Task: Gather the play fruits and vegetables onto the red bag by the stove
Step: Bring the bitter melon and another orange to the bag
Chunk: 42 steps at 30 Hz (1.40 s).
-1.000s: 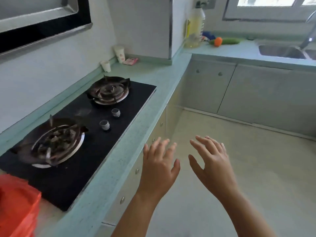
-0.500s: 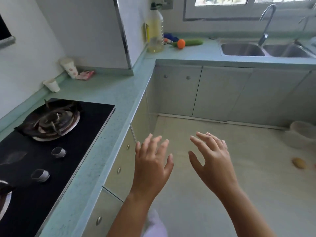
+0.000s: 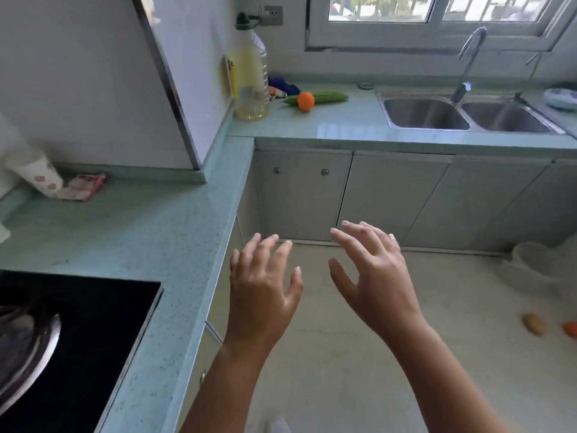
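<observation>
An orange play fruit (image 3: 305,101) lies on the far counter in front of a green cucumber (image 3: 324,97), left of the sink. On the floor at the right lie a brown potato (image 3: 534,324) and an orange item (image 3: 571,328) cut by the frame edge. My left hand (image 3: 263,290) and my right hand (image 3: 373,275) hover side by side over the floor, fingers spread, holding nothing. The red bag is out of view.
The black stove (image 3: 78,332) fills the lower left of the green counter (image 3: 134,232). An oil bottle (image 3: 251,79) and a blue item (image 3: 282,84) stand near the fruit. A double sink (image 3: 465,114) with tap sits at the right. A white basin (image 3: 540,264) is on the floor.
The view has swung right: the red bag and most of the stove left the frame, and the sink and floor items came in. Both hands keep the same spread pose.
</observation>
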Motion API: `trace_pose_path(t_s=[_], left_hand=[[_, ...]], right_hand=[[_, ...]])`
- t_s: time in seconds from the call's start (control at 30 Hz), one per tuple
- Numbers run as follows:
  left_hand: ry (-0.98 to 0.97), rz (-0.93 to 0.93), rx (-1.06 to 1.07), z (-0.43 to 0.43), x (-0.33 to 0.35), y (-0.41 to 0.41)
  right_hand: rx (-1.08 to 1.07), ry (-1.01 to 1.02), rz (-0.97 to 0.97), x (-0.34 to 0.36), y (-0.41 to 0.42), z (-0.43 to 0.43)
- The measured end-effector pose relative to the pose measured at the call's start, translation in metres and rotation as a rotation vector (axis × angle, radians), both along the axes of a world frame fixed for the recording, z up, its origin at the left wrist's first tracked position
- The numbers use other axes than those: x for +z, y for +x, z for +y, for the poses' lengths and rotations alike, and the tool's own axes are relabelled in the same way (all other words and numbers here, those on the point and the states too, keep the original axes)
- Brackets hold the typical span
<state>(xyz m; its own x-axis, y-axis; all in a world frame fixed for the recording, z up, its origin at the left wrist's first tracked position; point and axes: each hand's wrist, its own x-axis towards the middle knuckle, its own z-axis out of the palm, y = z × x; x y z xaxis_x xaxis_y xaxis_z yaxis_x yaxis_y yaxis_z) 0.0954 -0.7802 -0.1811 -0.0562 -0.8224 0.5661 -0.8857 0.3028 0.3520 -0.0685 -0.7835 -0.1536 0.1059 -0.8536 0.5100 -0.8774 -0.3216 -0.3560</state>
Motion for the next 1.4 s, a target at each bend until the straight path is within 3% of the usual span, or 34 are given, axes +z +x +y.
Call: trace_pose_path(t_s=[0.4,0.87,1.4], left_hand=[[0.02,-0.016,-0.095,-0.159,-0.005,-0.045],[0.023,-0.024,-0.17,-0.384,0.011,-0.189],[0.168,0.006,-0.083,-0.55,-0.028,-0.184]], right_hand=[[-0.111,-0.003,-0.013,-0.015,-0.044,-0.141],[-0.171,-0.037,-0.07,-0.007,-0.185,-0.358],[-0.057,-0.006,-0.066,-0.04,-0.194,-0.54]])
